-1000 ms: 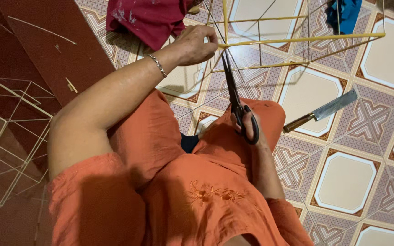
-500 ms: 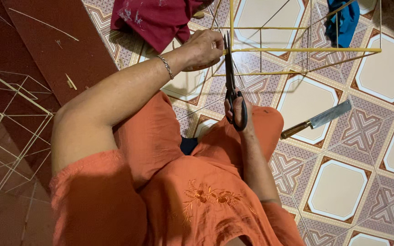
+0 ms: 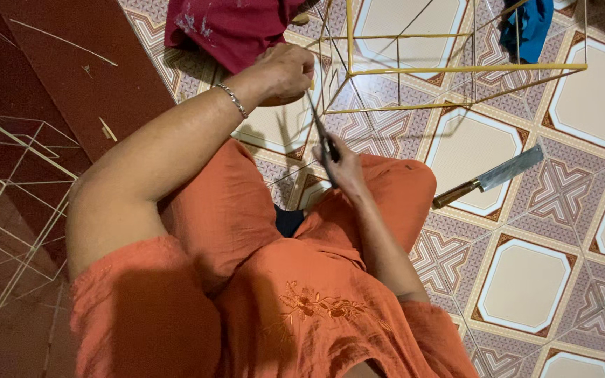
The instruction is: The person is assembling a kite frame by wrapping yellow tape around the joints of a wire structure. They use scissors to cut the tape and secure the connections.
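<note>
My left hand (image 3: 285, 71), with a thin bracelet on the wrist, grips a corner of a thin yellow stick frame (image 3: 456, 68) that stands on the patterned tile floor. My right hand (image 3: 344, 168) rests on my orange-clad knee and holds black scissors (image 3: 322, 133) by the handles. The blades point up toward the frame corner beside my left hand. Whether the blades are open is too small to tell.
A cleaver with a wooden handle (image 3: 488, 176) lies on the tiles to the right. A dark red cloth (image 3: 229, 24) lies at the top, a blue cloth (image 3: 526, 28) at the top right. Another pale stick frame (image 3: 8, 210) stands on the brown floor at left, with loose stick scraps (image 3: 106, 129).
My right hand has shifted the scissors left and closer to the frame corner. My left hand stays on that corner, and the view has tilted slightly.
</note>
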